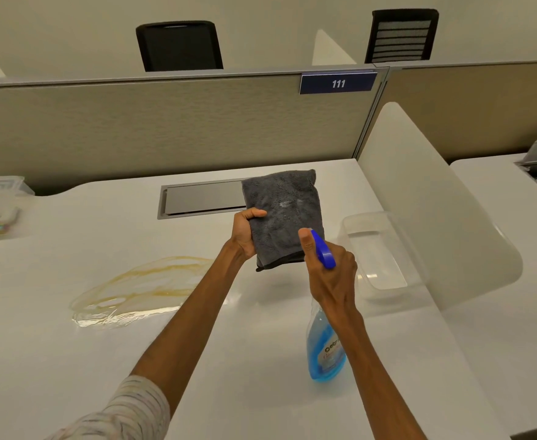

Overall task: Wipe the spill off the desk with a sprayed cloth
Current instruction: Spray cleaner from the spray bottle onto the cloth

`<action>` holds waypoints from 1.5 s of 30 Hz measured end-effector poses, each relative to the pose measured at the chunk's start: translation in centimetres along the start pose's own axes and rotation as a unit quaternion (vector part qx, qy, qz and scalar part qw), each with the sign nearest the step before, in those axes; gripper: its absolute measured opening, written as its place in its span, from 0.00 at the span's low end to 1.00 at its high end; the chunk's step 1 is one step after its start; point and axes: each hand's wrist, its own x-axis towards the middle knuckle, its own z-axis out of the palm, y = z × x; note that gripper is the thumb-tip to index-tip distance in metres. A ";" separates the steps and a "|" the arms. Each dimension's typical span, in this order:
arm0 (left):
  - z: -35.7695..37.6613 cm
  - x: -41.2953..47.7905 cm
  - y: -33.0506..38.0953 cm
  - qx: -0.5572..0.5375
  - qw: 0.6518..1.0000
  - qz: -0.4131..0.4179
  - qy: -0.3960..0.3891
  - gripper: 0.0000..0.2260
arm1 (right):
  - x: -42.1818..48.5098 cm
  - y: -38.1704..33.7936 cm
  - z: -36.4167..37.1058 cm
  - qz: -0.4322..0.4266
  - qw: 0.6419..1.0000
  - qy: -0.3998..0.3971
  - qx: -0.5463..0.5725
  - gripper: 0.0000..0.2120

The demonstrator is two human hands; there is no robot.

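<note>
Gripping cloth (284, 214), blue-liquid spray bottle (324, 344)

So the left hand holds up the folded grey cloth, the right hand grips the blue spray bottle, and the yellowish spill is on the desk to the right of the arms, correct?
Not quite: the head view shows the yellowish spill left of the arms, not right. The left hand does hold the folded grey cloth, and the right hand grips the blue spray bottle.

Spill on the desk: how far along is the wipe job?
Done: the grey cloth, held up by the left hand, already shows wet spray marks. In hand: the right hand grips the blue spray bottle, nozzle aimed at the cloth. Left: the yellowish spill lies unwiped on the desk.
</note>
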 end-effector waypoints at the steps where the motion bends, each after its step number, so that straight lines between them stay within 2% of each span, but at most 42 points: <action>1: 0.1 0.0 0.1 0.001 1.000 0.005 0.000 0.11 | -0.3 -0.1 0.1 -0.005 1.000 0.002 0.002 0.19; 4: 0.2 -0.2 0.5 0.002 1.000 0.020 0.003 0.10 | -1.1 -0.2 0.3 -0.010 1.000 0.012 0.006 0.17; 10: 0.2 -0.3 1.2 -0.018 1.000 0.023 -0.011 0.11 | -1.4 -0.7 -0.2 -0.016 0.996 0.007 -0.084 0.29; 14: 0.2 -0.4 1.3 -0.025 0.999 0.017 -0.017 0.11 | -0.9 -1.3 -0.6 -0.050 0.991 0.048 -0.116 0.28; 18: 0.3 -0.5 0.9 -0.022 1.000 0.012 -0.008 0.11 | 0.3 -1.8 -1.2 -0.031 0.994 0.074 -0.072 0.23; 25: 1.3 -0.5 0.5 -0.017 1.000 0.006 -0.025 0.11 | 1.1 -1.6 -1.2 -0.040 0.993 0.059 -0.091 0.29; 29: 1.1 -0.1 0.5 -0.017 1.000 0.004 -0.022 0.12 | 2.3 -1.2 -3.2 -0.040 0.996 0.083 -0.020 0.29; 34: 1.5 0.3 -0.6 -0.020 0.999 -0.011 -0.034 0.12 | 4.9 -0.4 -6.5 -0.028 0.988 0.145 0.033 0.29; 42: 4.4 0.7 -3.3 -0.015 0.997 -0.053 -0.063 0.13 | 9.7 0.4 -10.7 -0.034 0.973 0.227 0.011 0.29; 45: 5.1 1.0 -4.1 -0.010 0.996 -0.061 -0.065 0.14 | 11.2 0.5 -12.4 -0.015 0.966 0.256 0.029 0.32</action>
